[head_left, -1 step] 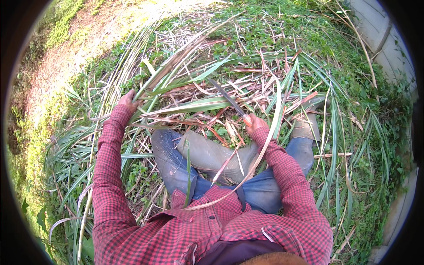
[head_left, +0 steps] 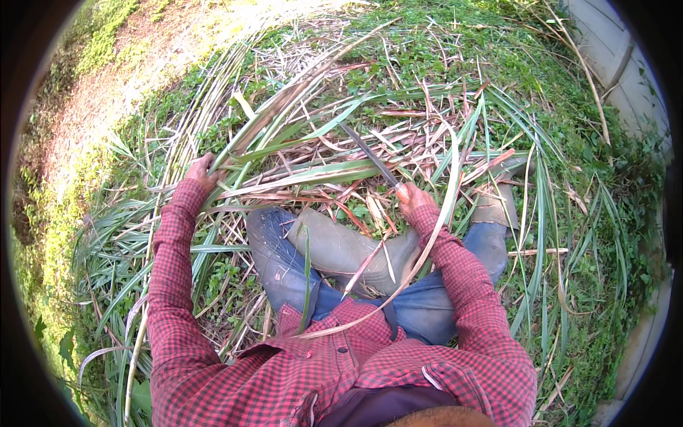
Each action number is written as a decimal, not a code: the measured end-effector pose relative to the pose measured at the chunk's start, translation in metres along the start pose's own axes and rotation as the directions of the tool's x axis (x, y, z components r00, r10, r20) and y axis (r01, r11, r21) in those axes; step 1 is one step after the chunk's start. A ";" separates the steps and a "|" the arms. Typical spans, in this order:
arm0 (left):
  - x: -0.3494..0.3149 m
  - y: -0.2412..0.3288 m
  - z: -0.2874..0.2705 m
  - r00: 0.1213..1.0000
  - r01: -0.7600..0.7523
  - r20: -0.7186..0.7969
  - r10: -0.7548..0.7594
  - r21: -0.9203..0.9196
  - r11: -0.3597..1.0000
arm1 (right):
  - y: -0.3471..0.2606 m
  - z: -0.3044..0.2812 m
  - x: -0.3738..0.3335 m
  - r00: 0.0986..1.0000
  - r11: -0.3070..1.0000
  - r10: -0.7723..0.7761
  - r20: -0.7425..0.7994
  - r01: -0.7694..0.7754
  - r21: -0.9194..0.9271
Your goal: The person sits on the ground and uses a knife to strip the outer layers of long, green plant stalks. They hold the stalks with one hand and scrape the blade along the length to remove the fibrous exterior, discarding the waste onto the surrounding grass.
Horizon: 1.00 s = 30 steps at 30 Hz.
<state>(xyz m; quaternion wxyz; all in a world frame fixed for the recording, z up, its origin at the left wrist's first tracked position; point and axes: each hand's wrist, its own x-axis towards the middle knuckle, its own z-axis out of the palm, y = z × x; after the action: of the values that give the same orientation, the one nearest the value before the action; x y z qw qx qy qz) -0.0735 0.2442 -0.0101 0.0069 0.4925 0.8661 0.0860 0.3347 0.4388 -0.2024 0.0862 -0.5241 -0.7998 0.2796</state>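
My left hand [head_left: 201, 169] is closed round the lower end of a bundle of long leafy cane stalks [head_left: 279, 101]. The bundle slants away up and to the right, with green blades and dry brown leaves on it. In my right hand [head_left: 416, 198] is a long knife [head_left: 370, 156] with an orange handle. Its dark, narrow blade points up and left, over a broad green leaf [head_left: 320, 173] and close to the bundle. One long pale leaf strip [head_left: 449, 171] curves past my right wrist and down across my lap.
Stripped leaf scraps [head_left: 398, 132] litter the grass in front of me. Several bare stalks [head_left: 188, 132] lie in a row on the left. My bent legs in grey rubber boots [head_left: 348, 250] are close below my hands. Pale sheeting [head_left: 612, 43] borders the right side.
My left hand has shifted slightly down and to the left with the stalks. The right hand and knife have barely moved.
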 end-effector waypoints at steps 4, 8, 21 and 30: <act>-0.111 -0.055 -0.027 0.963 0.195 0.217 -0.160 -0.148 0.970 | -0.005 0.000 -0.005 0.995 0.999 -0.027 -0.099 0.030 0.026; -0.226 -0.076 -0.065 0.991 0.132 -0.023 -0.129 0.203 0.970 | -0.016 -0.003 -0.008 0.983 0.985 -0.167 -0.073 0.169 0.026; -0.279 -0.060 -0.161 0.945 0.106 -0.284 0.162 0.734 0.671 | -0.072 -0.027 0.046 0.919 0.888 -0.395 0.003 0.382 -0.255; -0.320 -0.054 -0.205 0.930 0.123 -0.305 0.203 0.781 0.612 | -0.126 -0.021 0.077 0.750 0.683 -0.654 0.100 0.642 -0.348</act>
<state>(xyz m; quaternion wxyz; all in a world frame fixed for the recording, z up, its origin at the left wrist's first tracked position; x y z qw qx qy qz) 0.0254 -0.0853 0.1601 -0.3728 0.4396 0.7887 -0.2138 0.2106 0.4778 -0.1287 0.0945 -0.2186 -0.9687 0.0708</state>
